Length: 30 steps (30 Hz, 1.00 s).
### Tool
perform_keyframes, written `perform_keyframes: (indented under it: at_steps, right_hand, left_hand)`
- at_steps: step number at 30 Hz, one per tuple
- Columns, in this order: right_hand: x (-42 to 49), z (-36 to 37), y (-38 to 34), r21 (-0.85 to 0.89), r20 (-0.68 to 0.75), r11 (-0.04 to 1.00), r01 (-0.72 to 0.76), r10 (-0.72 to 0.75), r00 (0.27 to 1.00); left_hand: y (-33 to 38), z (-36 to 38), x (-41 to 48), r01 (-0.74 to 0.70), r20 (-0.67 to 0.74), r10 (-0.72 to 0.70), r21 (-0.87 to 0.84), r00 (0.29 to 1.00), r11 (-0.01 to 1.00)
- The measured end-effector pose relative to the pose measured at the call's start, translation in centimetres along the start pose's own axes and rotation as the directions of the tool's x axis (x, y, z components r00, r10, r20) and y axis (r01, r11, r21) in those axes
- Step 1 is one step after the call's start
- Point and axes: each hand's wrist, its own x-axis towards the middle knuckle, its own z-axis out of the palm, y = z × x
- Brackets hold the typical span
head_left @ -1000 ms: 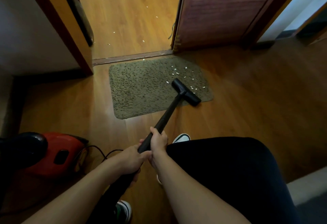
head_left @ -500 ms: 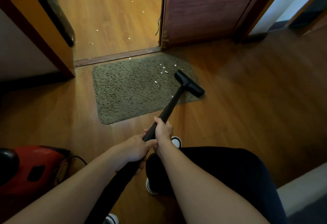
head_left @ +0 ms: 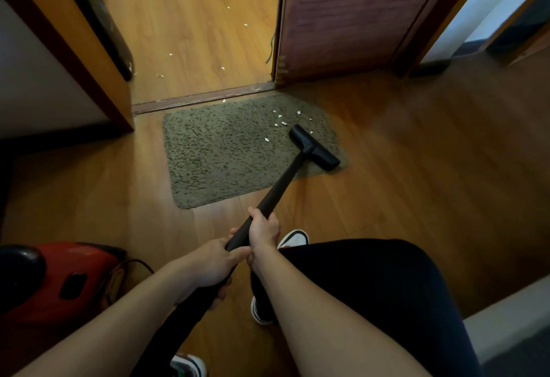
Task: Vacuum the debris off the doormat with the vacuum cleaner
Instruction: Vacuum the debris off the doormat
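- Floor: glossy orange-brown wood-look planks that run thru the doorway into the next rm.
- Doorway ahead: brown slatted door stands open on the rt of the gap, wood-trimmed frame post on the left, and a narrow threshold strip runs across the bottom.
- Doormat: olive-grey shaggy pile, rectangular w/ rounded corners. It lies flat just this side of the threshold strip, far edge near it.
- Debris: small white flecks clustered at the mat's far-rt corner, just beyond the nozzle. More flecks are scattered on the planks past the strip.
- Nozzle: black T-shaped bar resting on the mat's rt side, one end close to the mat's rt edge.
- Wand: matte black tube slanting from the nozzle back toward the person.
- Right hand is wrapped round the wand, further fwd. Left hand is wrapped round it just behind — the two hands touch, both gripping firmly.
- Vac body: red shell w/ black top, on the floor at lower left, well apart from the mat, w/ a black cable looping beside it.
- Open planks to the rt of the mat and between mat and feet; the left side is shut in by the wall + dark skirting.
- Leg in black fabric; white-toed shoe just beside the right hand.
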Motion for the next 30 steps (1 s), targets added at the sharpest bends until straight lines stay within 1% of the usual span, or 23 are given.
perform_keyframes:
  at_steps: [3, 9, 20, 26, 28, 30]
  right_hand:
    - [-1.9, 0.9, 1.4, 0.028, 0.024, 0.999, -0.017, 0.017, 1.0]
    - [-5.2, 2.4, 3.9, 0.024, 0.031, 0.999, -0.04, 0.039, 0.999]
    - [-9.6, 5.3, 7.3, -0.052, 0.104, 0.996, -0.07, 0.075, 0.992]
    - [-9.3, 5.5, 7.2, -0.005, 0.111, 0.996, -0.09, 0.09, 0.99]
    - [-9.0, 5.4, 6.9, -0.009, 0.111, 0.998, -0.058, 0.059, 0.992]
    - [-8.4, 5.6, 7.0, -0.029, 0.068, 0.999, -0.029, 0.031, 0.997]
  left_hand:
    - [-1.8, -0.7, -1.4, 0.002, -0.008, -0.002, 0.003, 1.0, 1.0]
    - [-5.1, -2.1, -4.0, 0.004, -0.026, -0.002, 0.066, 1.0, 0.998]
    - [-10.0, -4.6, -7.2, 0.011, -0.062, -0.006, 0.076, 0.998, 0.997]
    - [-9.7, -4.3, -6.9, 0.001, -0.072, 0.006, 0.096, 0.997, 0.995]
    - [-9.1, -4.0, -6.5, -0.003, -0.063, 0.011, 0.116, 0.998, 0.993]
    - [-8.3, -3.7, -6.0, 0.004, -0.048, 0.002, 0.119, 0.999, 0.993]
